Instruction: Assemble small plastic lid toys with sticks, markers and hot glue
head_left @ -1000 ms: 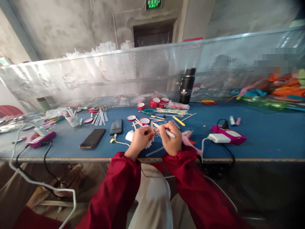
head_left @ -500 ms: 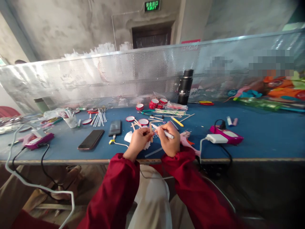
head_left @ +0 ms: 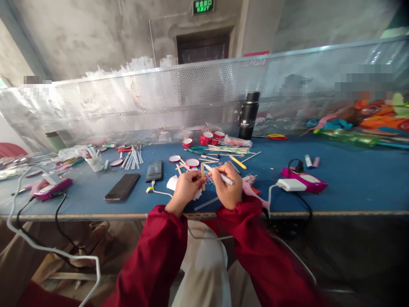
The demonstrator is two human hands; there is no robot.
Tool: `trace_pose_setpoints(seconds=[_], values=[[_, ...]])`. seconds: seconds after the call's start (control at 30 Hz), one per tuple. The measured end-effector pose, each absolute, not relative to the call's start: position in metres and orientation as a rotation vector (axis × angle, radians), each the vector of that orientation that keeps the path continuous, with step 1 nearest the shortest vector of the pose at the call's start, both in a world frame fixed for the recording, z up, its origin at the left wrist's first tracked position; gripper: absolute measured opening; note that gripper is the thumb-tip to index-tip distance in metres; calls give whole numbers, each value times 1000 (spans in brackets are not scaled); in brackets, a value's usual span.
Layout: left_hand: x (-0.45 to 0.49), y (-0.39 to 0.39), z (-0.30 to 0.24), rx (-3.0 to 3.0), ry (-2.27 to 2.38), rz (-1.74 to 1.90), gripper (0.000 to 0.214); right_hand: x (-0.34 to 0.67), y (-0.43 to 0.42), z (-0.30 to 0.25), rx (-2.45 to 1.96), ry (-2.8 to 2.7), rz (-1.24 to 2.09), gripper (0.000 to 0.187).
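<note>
Between the thumb and fingers of my left hand [head_left: 187,187] is a flat wooden craft stick [head_left: 203,171], held roughly upright above the blue table. My right hand [head_left: 228,185] grips a white marker pen [head_left: 226,179], its tip pointing left towards the stick's upper part. Whether the tip touches the wood is too small to tell. Round red-rimmed lids [head_left: 192,163] and loose sticks lie just beyond my hands. A yellow marker [head_left: 238,162] rests behind my right hand, and pink material [head_left: 251,187] lies partly hidden beside it.
A phone [head_left: 122,187] and a power bank [head_left: 154,171] with a cable lie left of my hands. Purple power strips [head_left: 308,181] sit on both sides. A black flask [head_left: 249,116] stands by the perforated metal screen [head_left: 204,98]. A cup of pens [head_left: 95,163] is further left.
The marker's tip end has shifted very slightly near the stick. Both hands otherwise keep their places and grips.
</note>
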State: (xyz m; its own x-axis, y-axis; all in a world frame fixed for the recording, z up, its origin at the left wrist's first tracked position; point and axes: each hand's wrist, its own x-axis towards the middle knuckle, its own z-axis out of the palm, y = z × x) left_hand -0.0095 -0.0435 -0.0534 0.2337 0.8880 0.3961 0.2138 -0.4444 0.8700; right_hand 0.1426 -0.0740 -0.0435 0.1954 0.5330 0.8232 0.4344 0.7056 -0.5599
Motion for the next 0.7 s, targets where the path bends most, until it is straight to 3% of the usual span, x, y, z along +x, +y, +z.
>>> trace_pose_setpoints(seconds=[0.7], values=[[-9,-43,-54,1805,1008,1246,31,143,-74,-44,-870,-1402,102,19]])
